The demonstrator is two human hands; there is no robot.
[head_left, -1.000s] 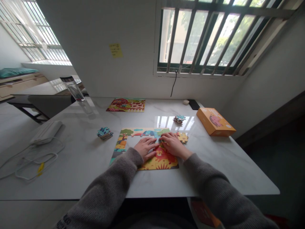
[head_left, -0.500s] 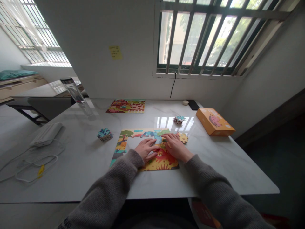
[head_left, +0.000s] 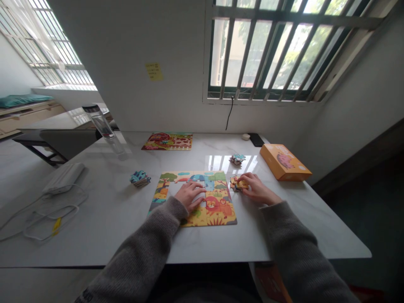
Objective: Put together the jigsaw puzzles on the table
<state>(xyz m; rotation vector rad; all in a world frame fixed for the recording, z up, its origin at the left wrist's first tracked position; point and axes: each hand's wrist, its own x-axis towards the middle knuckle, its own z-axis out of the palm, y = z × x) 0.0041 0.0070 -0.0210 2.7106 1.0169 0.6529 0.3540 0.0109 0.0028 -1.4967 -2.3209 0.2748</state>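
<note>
A partly filled animal jigsaw puzzle (head_left: 221, 210) lies flat in front of me, with a lion pair at its right side and a bare area in its middle. My left hand (head_left: 191, 195) rests on that middle, fingers spread and holding nothing; it hides part of the puzzle. Just right of the puzzle, my right hand (head_left: 254, 188) has its thumb and fingers closed on a yellow puzzle piece at the top of a small stack of pieces (head_left: 234, 185). The fingers cover part of that stack.
More stacks of puzzle pieces stand at left (head_left: 139, 179) and behind the puzzle (head_left: 237, 159). A farm picture board (head_left: 167, 141), an orange box (head_left: 284, 162), a black phone (head_left: 256, 139), a bottle (head_left: 99, 122) and a white device with cables (head_left: 65, 179) lie around.
My right hand has moved right, off the puzzle to the stack of yellow pieces, and closed on one. The lion part is now uncovered. My left hand has shifted slightly left.
</note>
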